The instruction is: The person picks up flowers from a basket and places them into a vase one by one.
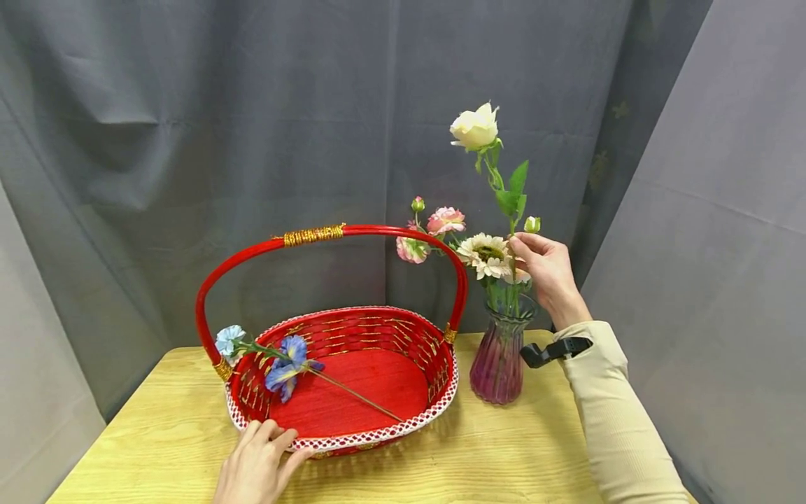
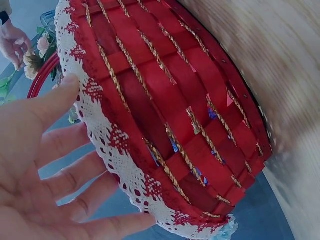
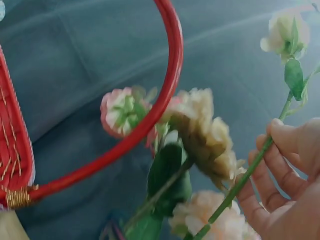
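My right hand (image 1: 546,269) pinches the green stem (image 3: 255,162) of a white rose (image 1: 475,127) between thumb and fingers. The rose stands tall above a purple glass vase (image 1: 497,360), its lower stem reaching down toward the vase's mouth. In the vase are a cream daisy-like flower (image 1: 486,253) and pink flowers (image 1: 446,220). My left hand (image 1: 255,462) holds the near rim of a red woven basket (image 2: 165,75), thumb on the outside at the white lace trim (image 2: 102,135) and fingers over the edge. Inside the basket, a blue flower (image 1: 286,371) leans on the left wall.
The basket's arched red handle (image 1: 248,255), wrapped with gold cord, rises between the basket and the pink flowers. A light-blue blossom (image 1: 229,341) pokes out over the left rim. Everything stands on a wooden table (image 1: 170,413) before a grey curtain (image 1: 283,161).
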The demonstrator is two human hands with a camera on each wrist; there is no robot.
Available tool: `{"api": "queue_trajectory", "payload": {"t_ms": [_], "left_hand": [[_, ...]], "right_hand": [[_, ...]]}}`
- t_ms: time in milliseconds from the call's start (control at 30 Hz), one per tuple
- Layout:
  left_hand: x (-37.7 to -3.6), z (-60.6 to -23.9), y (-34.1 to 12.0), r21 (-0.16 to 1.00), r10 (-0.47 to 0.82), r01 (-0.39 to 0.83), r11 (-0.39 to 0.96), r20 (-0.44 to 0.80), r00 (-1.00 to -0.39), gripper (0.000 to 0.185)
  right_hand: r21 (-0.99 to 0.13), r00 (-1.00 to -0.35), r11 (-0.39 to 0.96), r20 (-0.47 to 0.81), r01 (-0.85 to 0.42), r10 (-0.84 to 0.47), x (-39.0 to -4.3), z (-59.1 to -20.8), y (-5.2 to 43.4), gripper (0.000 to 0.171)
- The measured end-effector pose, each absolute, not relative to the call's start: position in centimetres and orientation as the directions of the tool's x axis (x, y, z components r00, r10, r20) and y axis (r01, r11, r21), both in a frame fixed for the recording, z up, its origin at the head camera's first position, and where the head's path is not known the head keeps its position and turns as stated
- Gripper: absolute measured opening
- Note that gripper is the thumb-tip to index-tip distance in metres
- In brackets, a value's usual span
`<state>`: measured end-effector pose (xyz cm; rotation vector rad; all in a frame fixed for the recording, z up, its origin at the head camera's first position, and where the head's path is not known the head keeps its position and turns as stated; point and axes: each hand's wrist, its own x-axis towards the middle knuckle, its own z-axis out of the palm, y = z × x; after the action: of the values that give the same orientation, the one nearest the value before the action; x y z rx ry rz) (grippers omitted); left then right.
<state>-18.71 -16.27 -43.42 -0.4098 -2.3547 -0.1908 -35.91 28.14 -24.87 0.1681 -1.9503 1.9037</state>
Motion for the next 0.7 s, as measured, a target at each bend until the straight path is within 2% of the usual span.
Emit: {"api": "queue_trajectory", "payload": {"t_ms": [100, 467, 700], "left_hand": [[-18.7, -43.5, -16.3, 0.02, 0.237, 0.347, 0.938, 0.695, -0.679, 0.031], [-18.7, -43.6, -16.5, 0.014, 0.243, 0.353, 0.935, 0.701, -0.67, 0.031], [-18.8, -43.5, -16.5, -0.001, 0.262, 0.372, 0.928, 0.712, -0.651, 0.032]], "right_hand": [[-0.937, -0.912, 0.111, 0.349, -0.332, 0.216, -36.1, -25.4, 28.6, 0.045], [-0.947, -0.918, 0.09, 0.322, -0.31, 0.23, -36.2, -27.5, 29.9, 0.032], [-0.949, -0.931, 0.141, 0.305, -0.281, 0.201, -36.3, -28.3, 30.3, 0.034]]}}
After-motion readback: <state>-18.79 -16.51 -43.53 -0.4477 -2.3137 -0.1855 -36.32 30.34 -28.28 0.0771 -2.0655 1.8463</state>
